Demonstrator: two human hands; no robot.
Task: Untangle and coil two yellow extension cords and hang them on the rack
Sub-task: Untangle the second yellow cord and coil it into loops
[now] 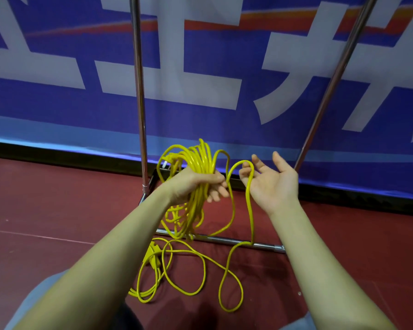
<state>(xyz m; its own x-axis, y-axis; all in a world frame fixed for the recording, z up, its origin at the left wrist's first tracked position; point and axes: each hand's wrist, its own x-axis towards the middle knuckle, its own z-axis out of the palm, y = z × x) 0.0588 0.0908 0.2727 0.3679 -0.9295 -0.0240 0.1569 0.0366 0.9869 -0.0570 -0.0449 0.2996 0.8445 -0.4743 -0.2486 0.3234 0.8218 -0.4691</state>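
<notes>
My left hand (197, 184) grips a thick bundle of yellow cord loops (198, 160), which stick up above the fist and hang down below it. One strand (249, 198) runs from the bundle up over the fingers of my right hand (272, 184), palm up with the fingers nearly straight, then drops to the floor. More loose yellow cord (193, 270) lies in tangled loops on the red floor, with a yellow plug block (154, 254) among them. The metal rack (140, 103) stands just behind the hands.
The rack has two chrome uprights, the right one (329, 91) leaning, and a low crossbar (224, 240) on the floor under the hanging loops. A blue banner wall (200, 91) with white characters closes off the back. The red floor (45, 206) stretches left and right.
</notes>
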